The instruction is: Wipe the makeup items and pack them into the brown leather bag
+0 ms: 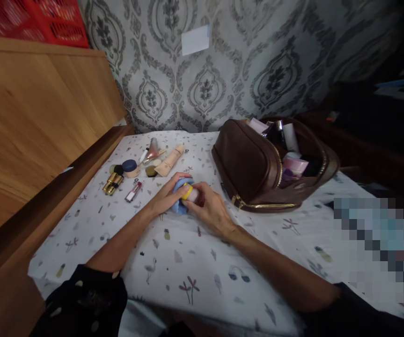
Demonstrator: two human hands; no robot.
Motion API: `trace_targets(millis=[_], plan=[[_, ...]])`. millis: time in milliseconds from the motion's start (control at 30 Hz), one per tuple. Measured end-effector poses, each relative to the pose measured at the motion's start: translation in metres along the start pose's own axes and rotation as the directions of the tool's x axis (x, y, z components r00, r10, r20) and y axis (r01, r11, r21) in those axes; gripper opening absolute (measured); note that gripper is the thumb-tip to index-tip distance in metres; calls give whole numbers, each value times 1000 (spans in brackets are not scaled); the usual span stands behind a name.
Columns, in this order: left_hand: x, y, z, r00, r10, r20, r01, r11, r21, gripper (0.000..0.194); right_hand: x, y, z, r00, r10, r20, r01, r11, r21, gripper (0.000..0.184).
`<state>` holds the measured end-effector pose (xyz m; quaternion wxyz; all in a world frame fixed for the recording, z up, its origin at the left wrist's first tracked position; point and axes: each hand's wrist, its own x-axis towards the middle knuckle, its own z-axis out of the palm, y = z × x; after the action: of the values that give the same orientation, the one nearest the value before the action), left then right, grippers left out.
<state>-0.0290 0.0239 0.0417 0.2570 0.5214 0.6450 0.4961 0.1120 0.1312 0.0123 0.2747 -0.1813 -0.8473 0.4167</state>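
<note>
Yellow-banded container [187, 191] sits between the two hands, over the middle of the patterned sheet [173, 257], left of the open brown bag [246, 154]. From my remote seat I see the left hand [171, 193] curled about a blue cloth [179, 206] that meets the container, while the right hand [207, 202] pinches its pale right end between thumb and fingers. I'd judge this to be wiping, under way and unfinished on this piece. Farther left, a beige tube [171, 160], a blue-lidded jar [130, 167] and gold tubes [113, 183] lie out of the bag; whether they have been wiped I cannot tell. A pink packet [295, 167] and other items lie inside the bag, perhaps left to handle.
</note>
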Motion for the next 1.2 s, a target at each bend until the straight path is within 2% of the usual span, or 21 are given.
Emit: trace_targets(millis=[167,400,600,800,1000,1200], plan=[[0,0,0,999,-30,37,32,998,-63,40,1,1,-1,999,32,36,-35,996,79,46],[3,-7,3,996,-76,48,80,994,-81,38,2,9,5,998,42,48,-50,979,196,42],[5,-5,3,1000,-24,-9,25,993,116,47,0,5,3,999,-24,-39,26,997,75,40],[4,-2,3,998,-47,-34,51,993,111,47,1,6,4,1000,2,-24,0,995,98,43],[0,0,6,997,-74,-36,72,996,-52,39,1,-1,-2,993,69,97,-97,939,331,42],[-4,9,9,990,58,-132,-40,990,134,32,2,-5,-1,953,129,274,-243,865,438,46]])
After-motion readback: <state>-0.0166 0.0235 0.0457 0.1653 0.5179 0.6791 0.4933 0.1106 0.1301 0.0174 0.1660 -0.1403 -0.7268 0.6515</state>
